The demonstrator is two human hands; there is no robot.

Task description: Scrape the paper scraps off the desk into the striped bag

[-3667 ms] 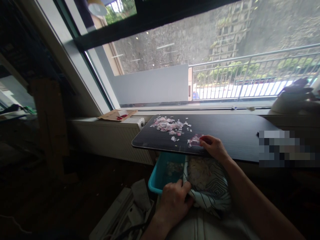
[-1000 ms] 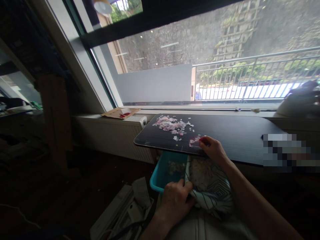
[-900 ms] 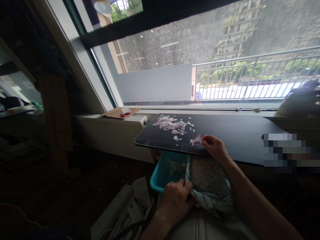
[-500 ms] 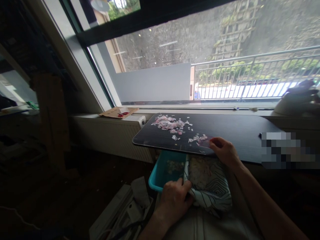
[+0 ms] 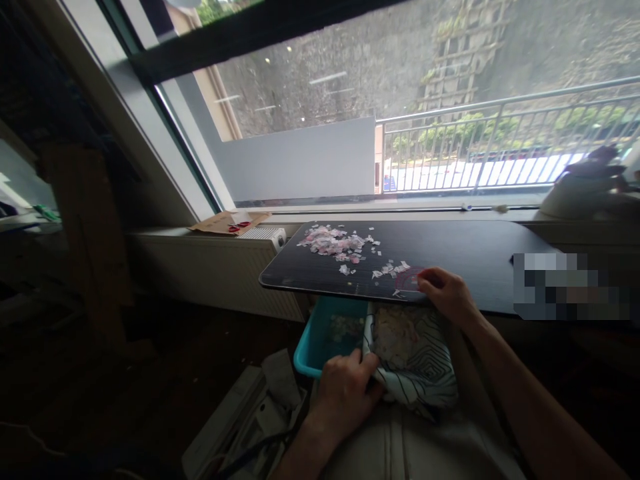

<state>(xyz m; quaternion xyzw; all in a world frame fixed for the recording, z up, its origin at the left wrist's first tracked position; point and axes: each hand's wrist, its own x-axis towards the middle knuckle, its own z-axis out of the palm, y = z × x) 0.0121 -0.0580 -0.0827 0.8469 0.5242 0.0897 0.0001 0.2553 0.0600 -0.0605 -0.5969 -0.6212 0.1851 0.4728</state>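
Observation:
My right hand (image 5: 447, 293) is at the front edge of the dark table (image 5: 465, 253), its fingers closed on a clear plastic protractor (image 5: 407, 280) with pinkish markings. The protractor's curved side meets a small cluster of paper scraps (image 5: 387, 270). Farther left on the tabletop lies a larger pile of pink and white paper scraps (image 5: 333, 241). Below, my left hand (image 5: 347, 387) is closed on the near left rim of a white, black-lined cloth bag (image 5: 425, 380), which holds pale scraps. A teal plastic bin (image 5: 307, 340) with a few scraps inside stands left of the bag.
Red-handled scissors (image 5: 239, 227) lie on brown cardboard (image 5: 210, 222) above a radiator (image 5: 215, 267). A blurred-out object (image 5: 565, 287) sits at the table's right end. White boxes (image 5: 225, 420) stand on the dark floor at lower left. The window (image 5: 310, 100) rises behind the table.
The whole view has shifted slightly, with things sitting a little higher and further left. My right hand and the protractor stay by the small cluster; my left hand keeps its hold on the bag.

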